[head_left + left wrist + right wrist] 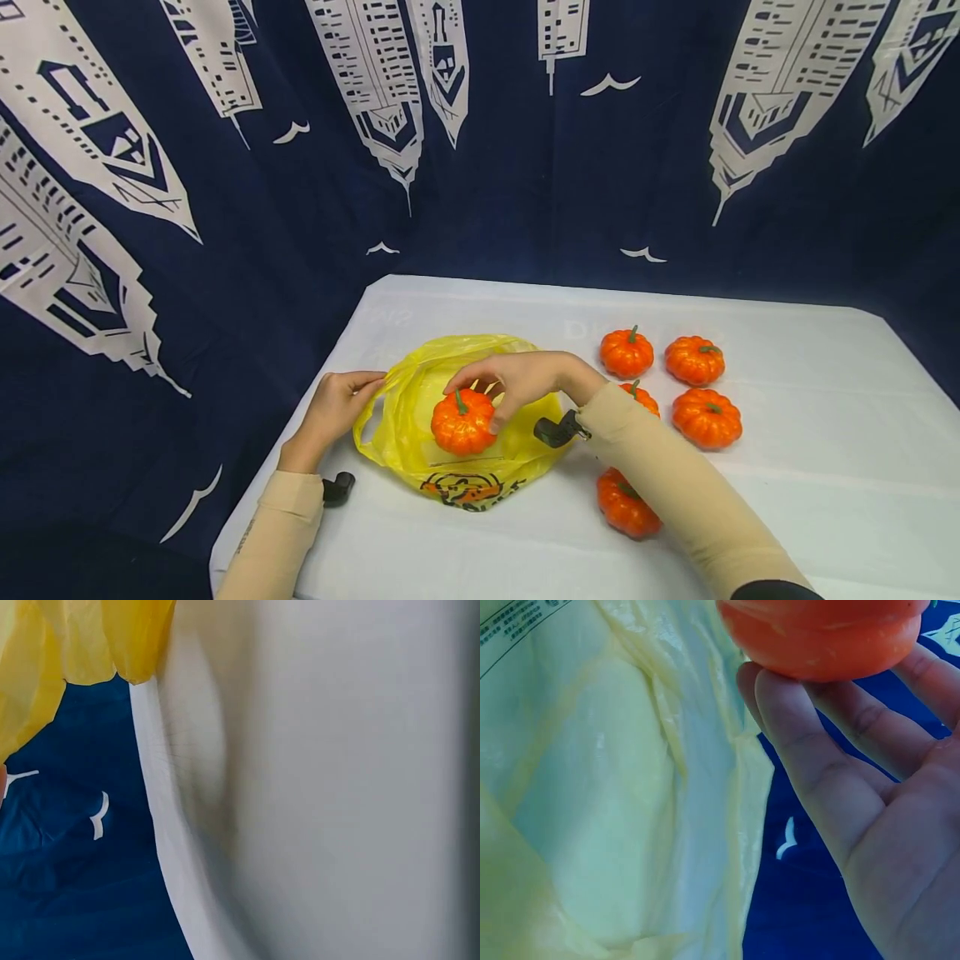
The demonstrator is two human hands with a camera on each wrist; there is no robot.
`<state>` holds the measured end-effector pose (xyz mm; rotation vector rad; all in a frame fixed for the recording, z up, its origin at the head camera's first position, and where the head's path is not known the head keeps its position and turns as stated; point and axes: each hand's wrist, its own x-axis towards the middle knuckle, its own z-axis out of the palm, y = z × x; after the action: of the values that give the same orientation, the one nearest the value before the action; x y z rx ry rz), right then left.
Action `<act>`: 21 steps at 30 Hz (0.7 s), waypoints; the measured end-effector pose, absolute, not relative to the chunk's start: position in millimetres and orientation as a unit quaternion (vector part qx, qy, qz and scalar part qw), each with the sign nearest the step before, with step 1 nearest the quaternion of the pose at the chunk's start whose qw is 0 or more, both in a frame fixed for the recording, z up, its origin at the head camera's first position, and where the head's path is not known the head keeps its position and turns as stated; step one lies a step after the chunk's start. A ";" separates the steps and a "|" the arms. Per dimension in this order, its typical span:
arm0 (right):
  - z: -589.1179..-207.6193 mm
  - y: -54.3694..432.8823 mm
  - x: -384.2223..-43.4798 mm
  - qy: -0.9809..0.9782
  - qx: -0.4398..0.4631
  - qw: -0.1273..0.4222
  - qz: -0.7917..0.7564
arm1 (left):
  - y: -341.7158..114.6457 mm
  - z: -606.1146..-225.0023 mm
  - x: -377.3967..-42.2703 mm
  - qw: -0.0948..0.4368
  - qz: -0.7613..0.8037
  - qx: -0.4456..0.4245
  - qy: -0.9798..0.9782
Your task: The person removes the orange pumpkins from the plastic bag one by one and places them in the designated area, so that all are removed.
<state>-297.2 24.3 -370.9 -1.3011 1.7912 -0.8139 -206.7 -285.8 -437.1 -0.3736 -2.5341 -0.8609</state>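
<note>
A yellow plastic bag (pixel 405 450) lies on the white table with its mouth spread wide. At its left edge my left hand (pixel 333 410) pinches the rim between thumb and fingers; the left wrist view shows the yellow film of the bag (pixel 142 637) at upper left. Over the bag's opening my right hand (pixel 525 379) grips a small orange pumpkin (pixel 461 423) with a green stem, fingers and thumb around its side. In the right wrist view the pumpkin (pixel 825 637) rests against the fingertips, and the bag's pale inside (pixel 607 802) spreads to the left.
Several more orange pumpkins stand to the right of the bag, among them one at the back (pixel 627 353), one at the far right (pixel 707 418) and one nearer the front (pixel 627 504). My right forearm (pixel 675 492) partly covers some. A dark blue printed cloth (pixel 525 208) hangs behind the table.
</note>
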 end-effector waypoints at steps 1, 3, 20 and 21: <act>-369.4 26.8 -296.2 0.700 -0.512 0.381 -0.320 | -285.6 -437.1 -206.8 0.218 -0.311 -0.135 -0.915; -365.7 31.6 -293.6 0.697 -0.518 0.377 -0.321 | -285.4 -437.4 -207.1 0.219 -0.309 -0.135 -0.915; -350.1 75.9 -277.5 0.670 -0.569 0.333 -0.341 | -281.1 -437.7 -210.1 0.219 -0.316 -0.141 -0.912; -350.3 80.3 -277.4 0.667 -0.570 0.333 -0.345 | -280.4 -437.4 -210.4 0.219 -0.316 -0.142 -0.912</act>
<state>-277.4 80.3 -350.3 -1.4899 1.7420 -0.9005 -210.4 -280.4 -437.4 -0.3919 -2.5246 -0.8737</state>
